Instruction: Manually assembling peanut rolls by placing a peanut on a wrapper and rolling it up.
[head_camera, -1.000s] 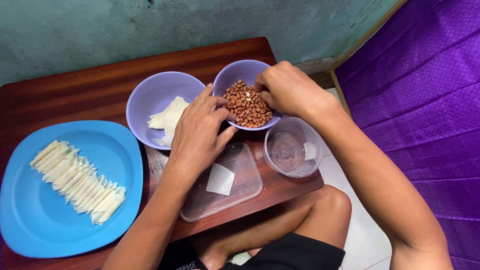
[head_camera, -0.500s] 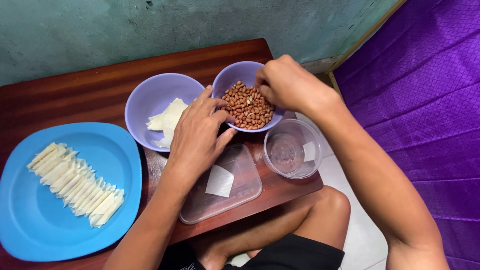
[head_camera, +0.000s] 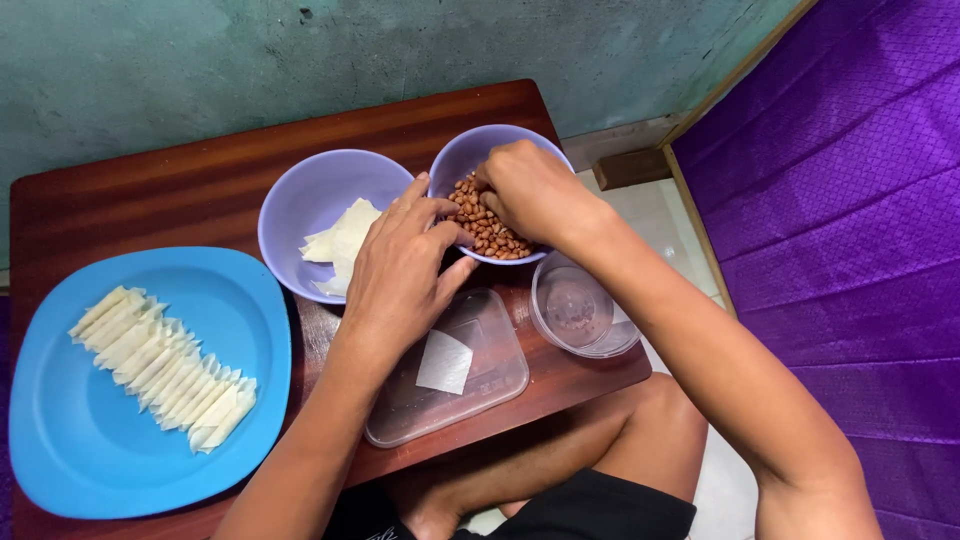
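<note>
Right hand (head_camera: 530, 190) pinches peanuts in the lilac plastic peanut bowl (head_camera: 462, 160); left hand (head_camera: 400, 265), fingers loose, touches its rim beside the lilac wrapper bowl (head_camera: 310, 200).

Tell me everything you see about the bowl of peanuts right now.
The bowl of peanuts is round, pale purple, plastic-looking, and upright at the far right of the dark wooden table, beside a matching bowl holding pale wrapper pieces. Reddish-brown peanuts fill its lower part. The right hand reaches into it; the left hand rests against its near rim.
</note>
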